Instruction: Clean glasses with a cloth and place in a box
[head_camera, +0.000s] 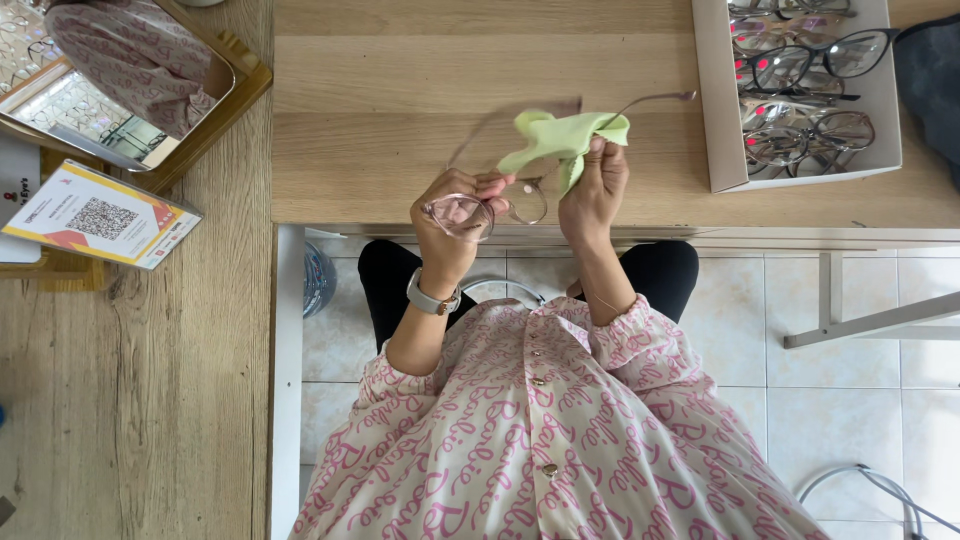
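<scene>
A pale wooden table (400, 150) fills the upper part of the view, its near edge just beyond the person's knees. At its far right corner sits a white tray (712, 120) packed with spectacle frames. On a second wooden surface to the left, a gold-framed mirror (215, 95) leans near a printed card stand (100, 215). Above the table's near edge, at its middle, the left hand (452, 225) is closed around a pair of pinkish glasses (470, 210), gripping one lens rim; a watch (432, 298) is on that wrist. The right hand (595, 185) pinches a light green cloth (560, 140) shut against the other lens.
</scene>
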